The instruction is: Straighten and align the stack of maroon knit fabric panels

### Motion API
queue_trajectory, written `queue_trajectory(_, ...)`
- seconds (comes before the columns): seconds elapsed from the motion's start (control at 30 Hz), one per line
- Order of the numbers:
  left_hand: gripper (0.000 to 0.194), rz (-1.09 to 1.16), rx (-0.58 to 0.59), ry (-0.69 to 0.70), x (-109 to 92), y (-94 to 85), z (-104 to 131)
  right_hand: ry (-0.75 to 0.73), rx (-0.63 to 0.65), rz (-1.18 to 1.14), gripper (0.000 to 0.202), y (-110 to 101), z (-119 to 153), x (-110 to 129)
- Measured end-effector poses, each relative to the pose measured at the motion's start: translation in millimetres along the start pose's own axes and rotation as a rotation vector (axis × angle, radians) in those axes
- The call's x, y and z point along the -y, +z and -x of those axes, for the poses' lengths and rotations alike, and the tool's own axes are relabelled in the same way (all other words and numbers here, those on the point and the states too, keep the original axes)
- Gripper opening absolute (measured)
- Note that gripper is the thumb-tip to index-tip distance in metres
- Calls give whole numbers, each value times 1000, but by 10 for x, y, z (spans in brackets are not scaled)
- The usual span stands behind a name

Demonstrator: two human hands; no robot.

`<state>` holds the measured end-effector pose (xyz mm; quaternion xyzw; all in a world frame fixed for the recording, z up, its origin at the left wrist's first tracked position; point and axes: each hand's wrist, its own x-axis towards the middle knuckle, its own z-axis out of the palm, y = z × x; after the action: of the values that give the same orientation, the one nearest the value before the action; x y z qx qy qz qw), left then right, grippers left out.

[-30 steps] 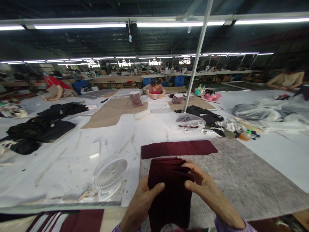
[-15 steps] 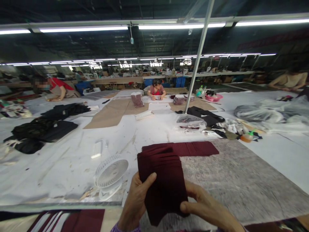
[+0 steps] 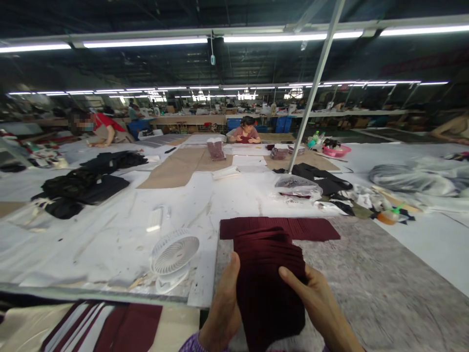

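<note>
A fanned stack of dark maroon fabric pieces is held up between my two hands, over the front of the grey mottled board. My left hand grips its left edge, thumb upright along the side. On the right edge, my right hand has its thumb pressed on the front face and its fingers behind, mostly hidden. Just beyond the held stack, a long row of overlapping maroon pieces lies across the board's far edge.
A small white fan stands left of the board. Dark garments lie farther left. A white pole rises beyond the board, near plastic bags and an orange bottle. A co-worker sits across the table.
The maroon stack has moved right and lower in view, and its top edge is more fanned. My right hand has shifted up its right side. The whole view has turned slightly left.
</note>
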<state>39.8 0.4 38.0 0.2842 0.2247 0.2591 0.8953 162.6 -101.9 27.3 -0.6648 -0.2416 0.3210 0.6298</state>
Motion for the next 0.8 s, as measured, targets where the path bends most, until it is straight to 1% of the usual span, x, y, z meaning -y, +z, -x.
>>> queue_trajectory(0.07,50,150,106,-79,-13,3,-7,1,11,17,39,-16,-1,-5)
queue_trajectory(0.1,50,198,139,-110,-16,-1,-14,1,21,22,39,-24,-4,-8)
queue_trajectory(0.33,49,264,169,-117,7,-58,-67,17,62,23,33,-39,-18,-10)
queue_trajectory(0.43,50,246,179,-119,4,-56,-53,11,52,18,37,-20,-12,8)
queue_trajectory(0.5,53,213,173,-94,2,-48,-35,-6,41,31,40,-10,-9,16)
queue_trajectory(0.53,50,167,156,-63,5,-45,-26,-12,38,38,40,-7,-8,18)
queue_trajectory(0.6,44,14,100,20,20,-46,-14,-18,43,47,38,-6,-7,16)
queue_trajectory(0.67,50,-136,39,79,42,-57,-13,-24,58,55,36,-10,-11,7)
queue_trajectory(0.73,53,-190,12,82,58,-77,-17,-49,84,76,35,-23,-28,-6)
queue_trajectory(0.8,48,-194,12,59,60,-98,-20,-124,97,82,35,-47,-59,-18)
